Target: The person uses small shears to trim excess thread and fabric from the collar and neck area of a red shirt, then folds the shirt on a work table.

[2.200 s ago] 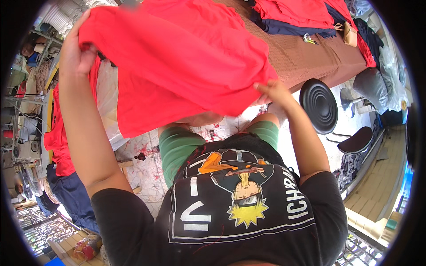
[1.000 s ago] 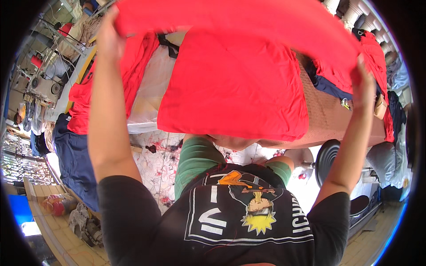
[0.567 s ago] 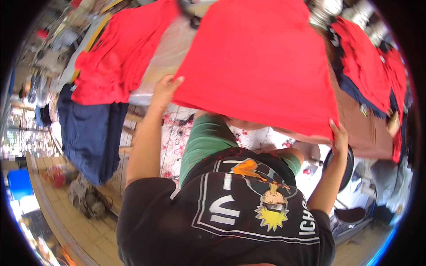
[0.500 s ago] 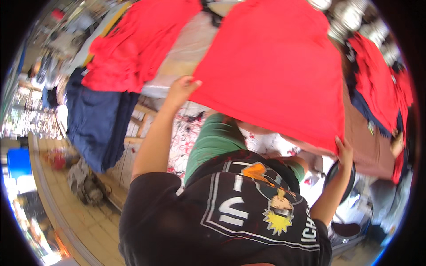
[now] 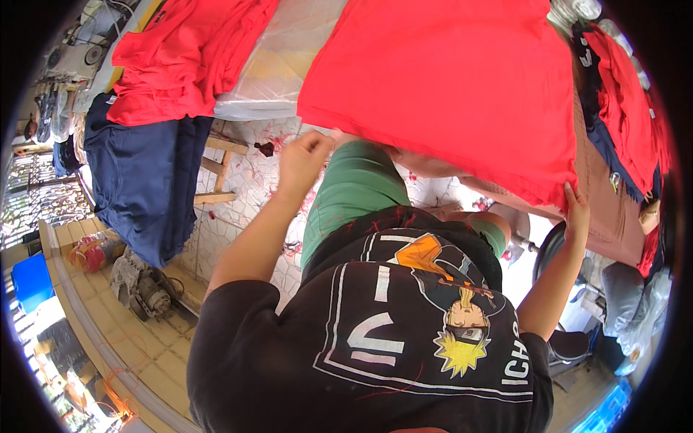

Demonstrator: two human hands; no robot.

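A large red garment (image 5: 447,86) lies spread flat on the table, its near edge hanging over the front. My left hand (image 5: 304,155) sits just under the garment's near-left corner with the fingers curled and nothing visibly in them. My right hand (image 5: 577,213) reaches up to the near-right corner, fingers laid against the hem and gripping it. My black printed shirt and green shorts fill the lower middle of the view.
A pile of red garments (image 5: 180,58) and a hanging navy garment (image 5: 144,180) are at the left, beside a clear plastic sheet (image 5: 278,65). More red and navy clothes (image 5: 624,115) lie right on a brown cover (image 5: 610,216). A motor (image 5: 148,296) sits on the floor.
The red garment was held up in the air, then lowered and laid flat on the table. My left hand has come off its near-left corner; my right hand stays at the right corner.
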